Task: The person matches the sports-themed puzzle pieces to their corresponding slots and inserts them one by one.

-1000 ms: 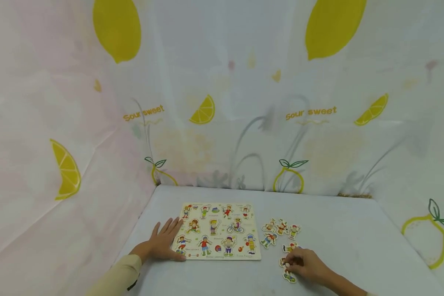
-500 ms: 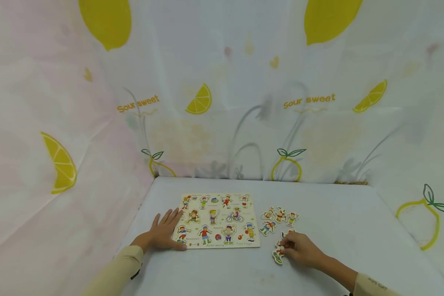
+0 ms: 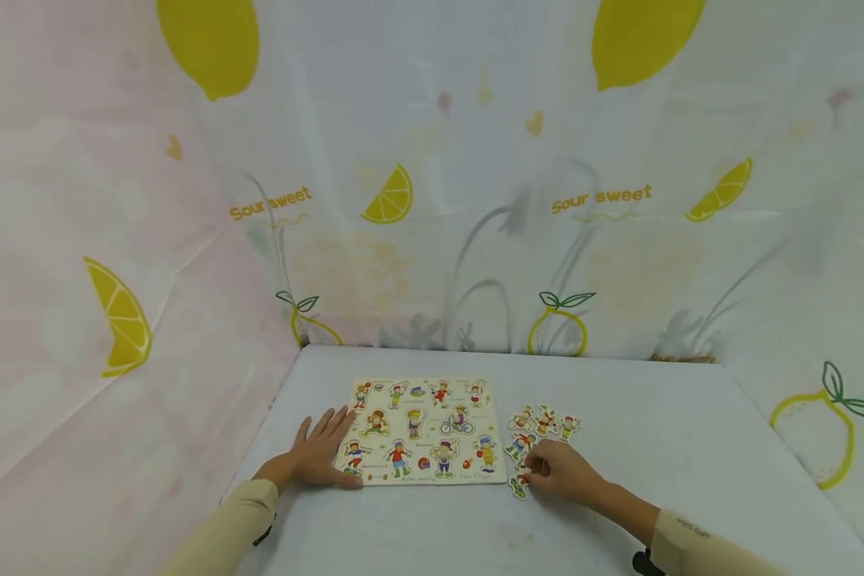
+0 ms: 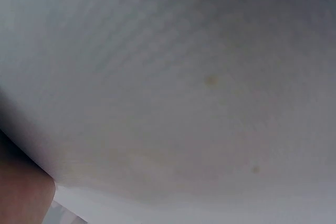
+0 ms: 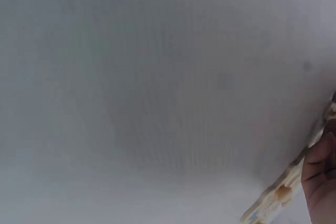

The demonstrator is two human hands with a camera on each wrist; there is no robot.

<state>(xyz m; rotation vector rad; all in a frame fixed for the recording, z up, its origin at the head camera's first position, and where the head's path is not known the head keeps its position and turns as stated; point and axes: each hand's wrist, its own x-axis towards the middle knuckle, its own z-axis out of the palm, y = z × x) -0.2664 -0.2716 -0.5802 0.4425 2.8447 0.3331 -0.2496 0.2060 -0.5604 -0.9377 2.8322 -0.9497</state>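
My left hand [image 3: 320, 456] lies with its fingers spread at the left edge of a wooden puzzle board [image 3: 502, 474] printed with cartoon sports children. In the left wrist view, only a bit of that hand [image 4: 23, 198] shows in the lower left corner. Just off the board's lower right corner, my right hand [image 3: 562, 474] pinches a figure-shaped puzzle piece [image 3: 518, 488] between thumb and fingers. Part of this piece is covered by the fingertips. The right wrist view catches the hand [image 5: 320, 182] at its right edge, with pale wooden piece edges beside it.
Several loose puzzle pieces [image 3: 546, 419] lie in a cluster right of the board, one of them [image 3: 521, 446] just beyond my right fingers. Everything rests on a white-covered table [image 3: 655, 432]. A lemon-printed cloth [image 3: 475, 240] hangs behind and at both sides.
My right hand has moved left with the puzzle piece, towards the board's lower right corner. The head view has tilted down a little. My left hand has stayed at the board's edge.
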